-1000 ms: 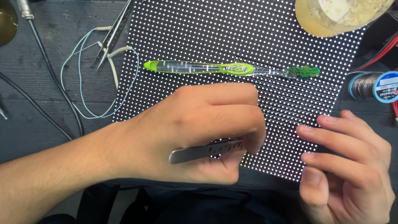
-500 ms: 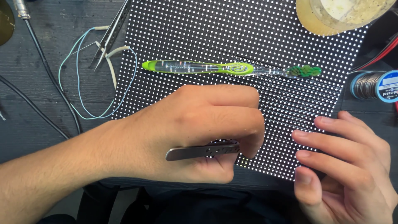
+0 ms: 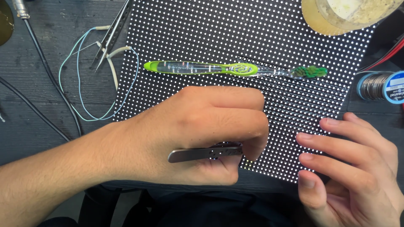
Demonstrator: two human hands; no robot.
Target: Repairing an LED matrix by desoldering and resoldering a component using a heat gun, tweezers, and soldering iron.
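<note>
Metal tweezers (image 3: 206, 153) sit pinched in the left hand (image 3: 198, 130) over the dotted black panel (image 3: 210, 38); their tips are probably hidden. The right hand (image 3: 353, 168), open, presses the panel's edge. A blue-labelled wire spool (image 3: 381, 86) lies right.

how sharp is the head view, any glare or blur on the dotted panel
Head view: evenly lit and mostly sharp; the dotted panel shows crisp white dots, smearing into wavy lines near the toothbrush bristles; slight glare on the tweezers in the left hand; soft shadows only.
</note>
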